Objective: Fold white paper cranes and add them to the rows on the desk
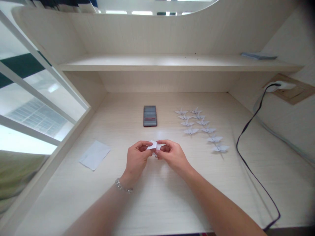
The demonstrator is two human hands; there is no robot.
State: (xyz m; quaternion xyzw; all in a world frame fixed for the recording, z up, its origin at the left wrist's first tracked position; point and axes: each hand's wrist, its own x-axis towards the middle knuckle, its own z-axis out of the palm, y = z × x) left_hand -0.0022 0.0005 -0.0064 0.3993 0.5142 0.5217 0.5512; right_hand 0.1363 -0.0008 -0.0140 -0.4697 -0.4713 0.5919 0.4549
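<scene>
Folded paper [153, 145] is btwn L hand [138, 156] & R hand [174, 154], both pinching it. Paper cranes [208, 130] on counter [118, 121], off to R.

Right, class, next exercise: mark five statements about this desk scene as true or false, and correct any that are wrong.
1. The left grip and right grip hold a small folded white paper between them. True.
2. A bracelet is worn on the right wrist. False: the bracelet is on the left wrist.
3. The paper cranes are to the right of the pixelated rectangular object in the picture. True.
4. The flat white sheet lies among the paper cranes. False: it lies apart from them, at the left of the desk.
5. A black cord runs to a plug at the wall. True.
</scene>
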